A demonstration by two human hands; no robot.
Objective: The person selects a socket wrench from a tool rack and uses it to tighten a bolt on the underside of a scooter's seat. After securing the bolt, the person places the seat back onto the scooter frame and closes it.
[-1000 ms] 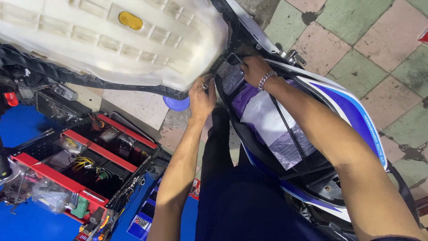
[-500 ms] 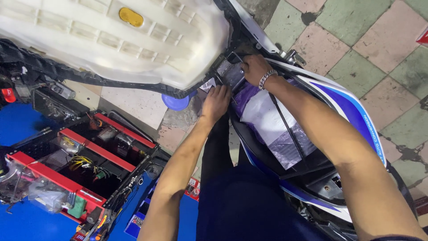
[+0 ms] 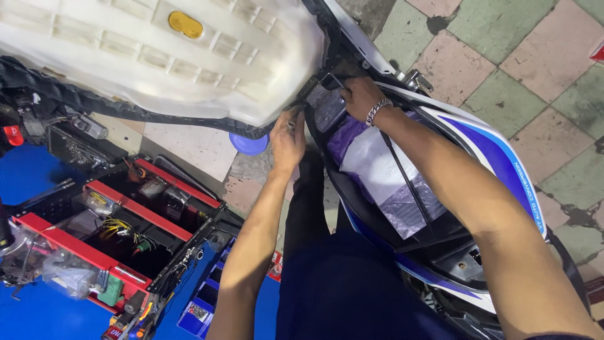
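A scooter's seat (image 3: 157,56) is tipped up, showing its white ribbed underside with a yellow oval patch. Below it lies the open storage bay (image 3: 402,189) holding a purple and white plastic bag. My left hand (image 3: 288,140) presses against the bay's left rim near the seat hinge; whether it holds a small part is hidden. My right hand (image 3: 358,97), with a metal bracelet on the wrist, grips a small dark part at the hinge end of the bay.
A red and black tool chest (image 3: 107,233) stands open at the left, full of wires and small parts, on a blue surface (image 3: 31,176). A blue round lid (image 3: 248,145) lies on the tiled floor (image 3: 503,75). The scooter's blue and white side panel (image 3: 497,164) runs along the right.
My left hand has shifted slightly up and right along the bay's rim toward the hinge. My right hand has stayed at the hinge.
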